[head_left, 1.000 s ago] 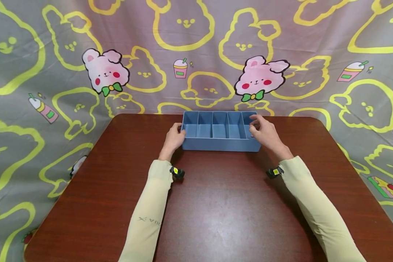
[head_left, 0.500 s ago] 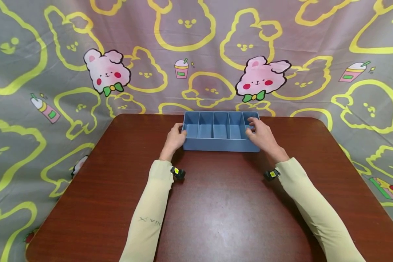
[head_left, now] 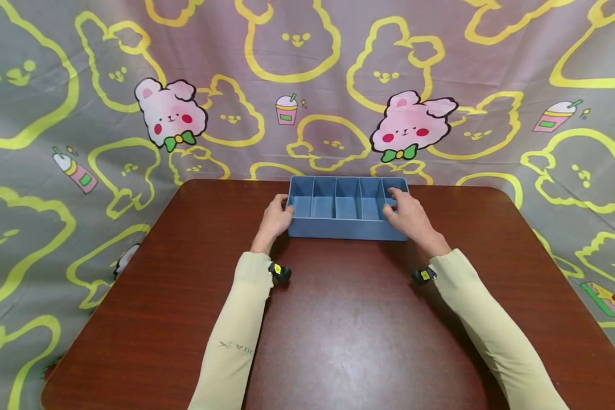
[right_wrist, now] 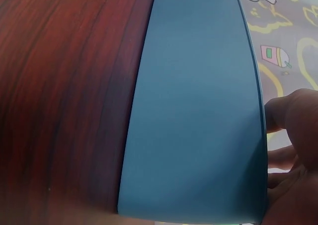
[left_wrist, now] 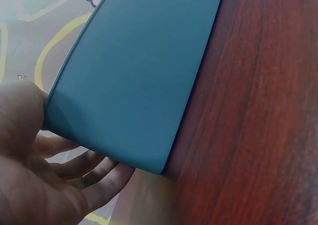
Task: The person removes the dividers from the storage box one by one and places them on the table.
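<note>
With the patterned backdrop [head_left: 274,149] hung across the upper part of the frame and down both sides, the brown table [head_left: 338,313] was shown below it, extending through the centre to the bottom edge. The blue divided tray [head_left: 347,229] was seated on the table, at the middle of the frame and near the far table edge, with its five compartments facing upward. The left hand [head_left: 275,217] was clamped on the tray's end just left of centre, its thumb set at the front corner and its fingers curled against the end wall. The right hand [head_left: 414,216] was positioned at the opposite end, thumb and index finger held apart over the last compartment; whether the wall was gripped there could not be told. Placement of a hand at each end was judged complete; a firm right-hand hold was unconfirmed, and left-hand release was not yet done.
</note>
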Available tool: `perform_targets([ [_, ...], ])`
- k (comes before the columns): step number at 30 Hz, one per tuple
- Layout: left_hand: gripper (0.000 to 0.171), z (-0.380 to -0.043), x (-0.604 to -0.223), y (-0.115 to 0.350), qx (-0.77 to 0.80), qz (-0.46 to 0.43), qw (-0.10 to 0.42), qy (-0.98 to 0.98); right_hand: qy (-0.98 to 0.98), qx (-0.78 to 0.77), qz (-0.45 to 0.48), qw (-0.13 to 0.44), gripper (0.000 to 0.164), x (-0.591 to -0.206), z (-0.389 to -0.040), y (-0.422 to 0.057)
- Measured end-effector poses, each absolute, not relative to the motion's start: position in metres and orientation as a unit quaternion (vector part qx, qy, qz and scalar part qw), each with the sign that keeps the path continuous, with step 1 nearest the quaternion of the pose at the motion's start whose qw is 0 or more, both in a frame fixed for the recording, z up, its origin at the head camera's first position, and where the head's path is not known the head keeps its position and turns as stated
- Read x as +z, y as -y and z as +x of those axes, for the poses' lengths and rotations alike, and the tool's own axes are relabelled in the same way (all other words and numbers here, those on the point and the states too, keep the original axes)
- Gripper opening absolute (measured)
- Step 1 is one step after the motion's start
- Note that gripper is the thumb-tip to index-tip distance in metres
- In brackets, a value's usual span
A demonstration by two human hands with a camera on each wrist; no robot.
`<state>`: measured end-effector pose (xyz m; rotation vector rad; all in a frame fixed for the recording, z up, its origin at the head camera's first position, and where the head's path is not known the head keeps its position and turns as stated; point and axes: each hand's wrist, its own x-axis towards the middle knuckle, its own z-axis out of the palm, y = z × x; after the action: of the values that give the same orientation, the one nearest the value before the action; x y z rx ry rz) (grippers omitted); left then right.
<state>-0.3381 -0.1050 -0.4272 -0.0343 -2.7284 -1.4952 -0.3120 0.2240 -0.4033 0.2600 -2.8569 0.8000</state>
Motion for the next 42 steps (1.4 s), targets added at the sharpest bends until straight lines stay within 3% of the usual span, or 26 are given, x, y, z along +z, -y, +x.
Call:
perform_targets([
  [18,0.044,-0.3362,-0.4272,0.1068,-0.485,-0.011,0.025,0.874,0.965,0.224,0.097,0.091,0.052,-0.4019,-0.3143,-0.2183],
  [42,0.048,-0.3369,-0.4254,0.1070,-0.486,-0.012,0.007,0.874,0.975,0.201,0.097,0.021,0.052,-0.3979,-0.3137,-0.2187],
])
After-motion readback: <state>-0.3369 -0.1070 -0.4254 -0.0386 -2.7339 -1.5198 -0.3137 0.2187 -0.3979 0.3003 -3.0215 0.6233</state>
